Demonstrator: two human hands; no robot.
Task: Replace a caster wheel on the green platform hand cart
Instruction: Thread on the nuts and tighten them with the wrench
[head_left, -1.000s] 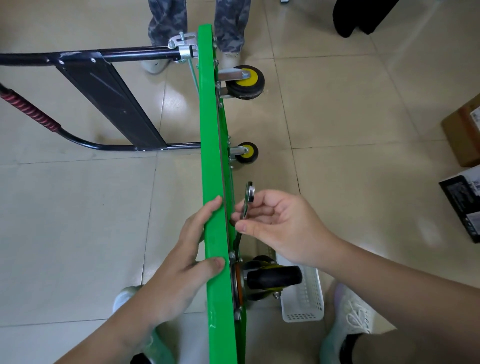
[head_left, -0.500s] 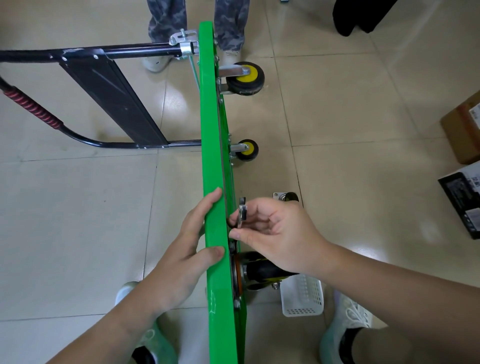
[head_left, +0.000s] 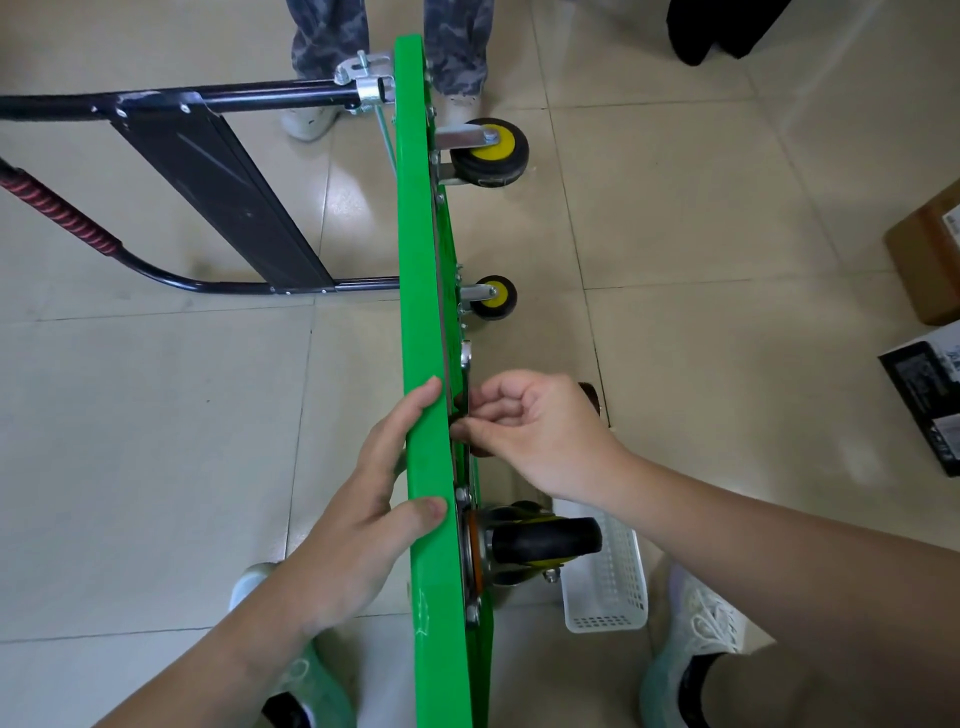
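Indoor room, perhaps a storeroom: glossy beige floor tiles (head_left: 156, 467), boxes (head_left: 930, 260) alongside.

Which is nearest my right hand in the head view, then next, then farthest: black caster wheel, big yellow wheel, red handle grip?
1. The black caster wheel, near end, just by the right hand.
2. The big yellow wheel, far end of the platform.
3. The red handle grip, far left.

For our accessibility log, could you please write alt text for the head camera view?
A person's left hand grips the upper edge of a green platform stood on its side, while the right hand pinches a wrench against its underside, near a black caster wheel. A white basket sits on the tiled floor.
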